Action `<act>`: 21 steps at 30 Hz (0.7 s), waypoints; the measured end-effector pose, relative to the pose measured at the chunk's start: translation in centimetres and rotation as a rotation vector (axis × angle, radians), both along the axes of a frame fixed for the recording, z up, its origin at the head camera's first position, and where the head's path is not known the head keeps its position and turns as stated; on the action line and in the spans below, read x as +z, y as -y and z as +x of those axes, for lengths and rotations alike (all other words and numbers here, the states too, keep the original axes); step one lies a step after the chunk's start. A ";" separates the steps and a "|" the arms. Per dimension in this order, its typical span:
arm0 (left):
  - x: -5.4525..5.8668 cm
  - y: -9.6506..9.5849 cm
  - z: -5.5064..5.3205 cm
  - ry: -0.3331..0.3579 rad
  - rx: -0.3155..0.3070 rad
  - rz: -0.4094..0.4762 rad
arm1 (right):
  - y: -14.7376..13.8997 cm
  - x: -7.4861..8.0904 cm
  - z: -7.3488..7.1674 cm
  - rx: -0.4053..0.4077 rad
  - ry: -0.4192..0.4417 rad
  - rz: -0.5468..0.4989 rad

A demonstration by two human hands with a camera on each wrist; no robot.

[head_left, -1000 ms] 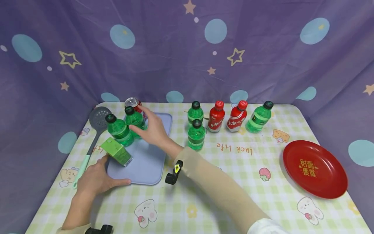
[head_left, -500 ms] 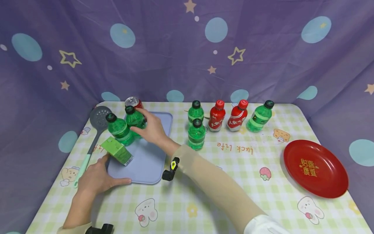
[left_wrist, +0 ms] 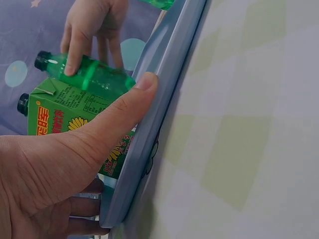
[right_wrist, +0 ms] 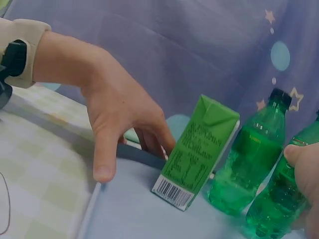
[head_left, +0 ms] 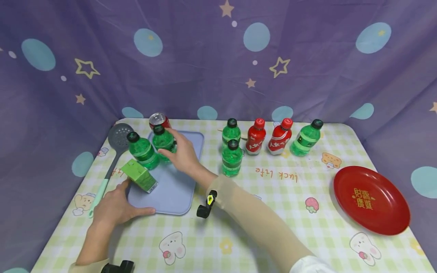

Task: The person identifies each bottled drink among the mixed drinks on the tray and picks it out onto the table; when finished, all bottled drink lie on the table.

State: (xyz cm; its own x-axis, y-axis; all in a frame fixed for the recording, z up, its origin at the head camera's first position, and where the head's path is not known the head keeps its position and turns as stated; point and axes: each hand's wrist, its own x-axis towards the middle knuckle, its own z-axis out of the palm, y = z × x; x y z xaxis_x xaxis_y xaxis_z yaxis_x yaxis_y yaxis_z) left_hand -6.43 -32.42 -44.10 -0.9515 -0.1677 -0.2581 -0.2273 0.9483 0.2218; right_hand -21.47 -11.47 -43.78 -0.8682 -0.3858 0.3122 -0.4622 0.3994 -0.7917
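Observation:
My left hand holds the near-left corner of a blue-grey tray. Its thumb lies along the front rim, and its fingers are at the left side, partly hidden. Beside it a green drink carton stands on the tray. My right hand grips a green soda bottle with a black cap, thumb on the near side and fingers behind it. A second green bottle stands on the tray between that bottle and the carton. A red soda can is partly hidden behind the gripped bottle.
A slotted spatula lies left of the tray. Right of the tray stand two green bottles, two red bottles and another green bottle. A red plate lies at the right. A purple curtain hangs behind the table.
The right hand and its bottle have shifted slightly right, a little farther from the other green bottle on the tray. The left hand stays at the tray corner. The head view has shifted slightly.

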 end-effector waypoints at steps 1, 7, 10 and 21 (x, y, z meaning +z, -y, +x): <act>0.0 0.0 0.0 0.002 0.001 0.000 | -0.1 0.2 0.1 -0.004 -0.013 0.001; 0.1 0.0 -0.1 0.008 -0.007 0.000 | -1.1 2.4 1.1 -0.043 -0.131 0.025; 0.1 0.0 -0.2 0.011 -0.007 0.000 | -2.1 4.4 1.8 -0.059 -0.179 0.036; 0.0 0.1 -0.3 0.034 -0.005 0.000 | -6.8 11.0 3.6 -0.118 -0.219 0.036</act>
State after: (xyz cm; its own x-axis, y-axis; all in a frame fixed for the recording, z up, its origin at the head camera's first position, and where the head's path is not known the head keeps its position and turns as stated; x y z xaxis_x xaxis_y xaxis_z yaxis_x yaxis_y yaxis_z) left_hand -6.69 -32.51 -44.10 -0.9430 -0.1631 -0.2900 -0.2300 0.9493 0.2142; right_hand -17.89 -4.67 -32.79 -0.8209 -0.3005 0.4855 -0.5698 0.4869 -0.6620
